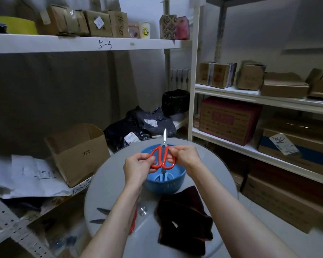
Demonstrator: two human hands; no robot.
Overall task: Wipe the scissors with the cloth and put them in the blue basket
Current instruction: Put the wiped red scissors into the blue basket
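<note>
Hands both raised over the one blue basket (166, 186): left hand (138, 166) and right hand (185, 157) each pinch a red loop of the scissors (164, 146), blade pointing away. One dark cloth (183, 220) lies on the round grey table (108, 183), and a second red handle (132, 224) peeks out under the left forearm. White shelves (231, 92) of cardboard boxes (78, 151) all around.

The scissors (162, 159) sit between the hands, the left hand (138, 168) on one handle loop and the right hand (185, 157) on the other, blades pointing away. Just below the hands, the basket (166, 183) stands on the desk (104, 192). Nearer than the hands lies the cloth (183, 220). A box (78, 155) sits left of the left hand.
</note>
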